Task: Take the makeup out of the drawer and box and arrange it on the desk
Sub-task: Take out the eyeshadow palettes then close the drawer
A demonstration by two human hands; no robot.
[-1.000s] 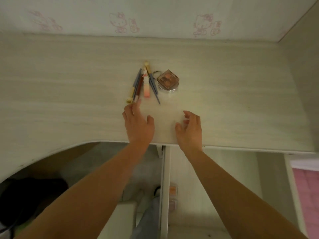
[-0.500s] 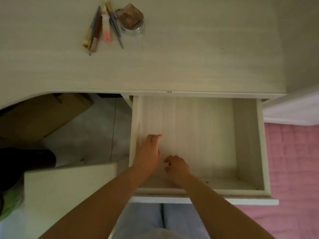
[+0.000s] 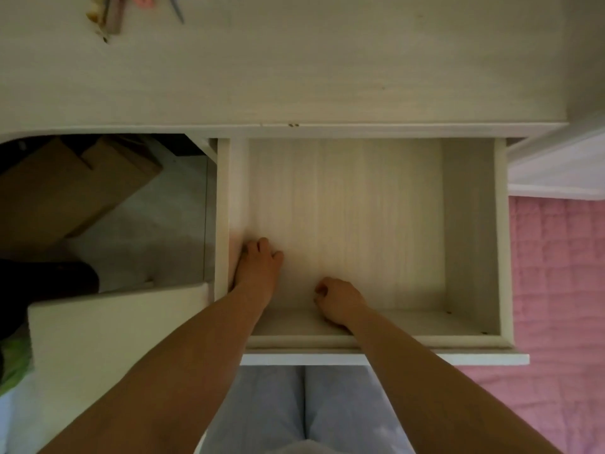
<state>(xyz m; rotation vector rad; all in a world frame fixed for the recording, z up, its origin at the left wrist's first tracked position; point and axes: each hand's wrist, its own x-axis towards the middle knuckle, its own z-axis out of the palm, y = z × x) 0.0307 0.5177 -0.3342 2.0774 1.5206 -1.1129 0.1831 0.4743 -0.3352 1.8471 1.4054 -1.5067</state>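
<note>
Below the desk's front edge, the drawer stands pulled fully out, a pale wood-grain box with thick whitish walls and a lighter bare floor; no makeup shows inside it. Both hands are down in it. The left hand lies against the left wall at about 8 o'clock of the drawer floor, its fingers curled under; whether they grasp anything cannot be told. The right hand sits near the front wall at about 6 o'clock, fingers clenched inward, and what they hold, if anything, is hidden. At 11 o'clock, on the desk, the ends of a few makeup pencils lie side by side, cut off by the top edge of the view. At 9 o'clock, under the desk, a brown cardboard box rests on the floor. At 3 o'clock a pink quilted cover lies beside the drawer, and at 6 o'clock pale blue trouser legs show beneath the arms.
</note>
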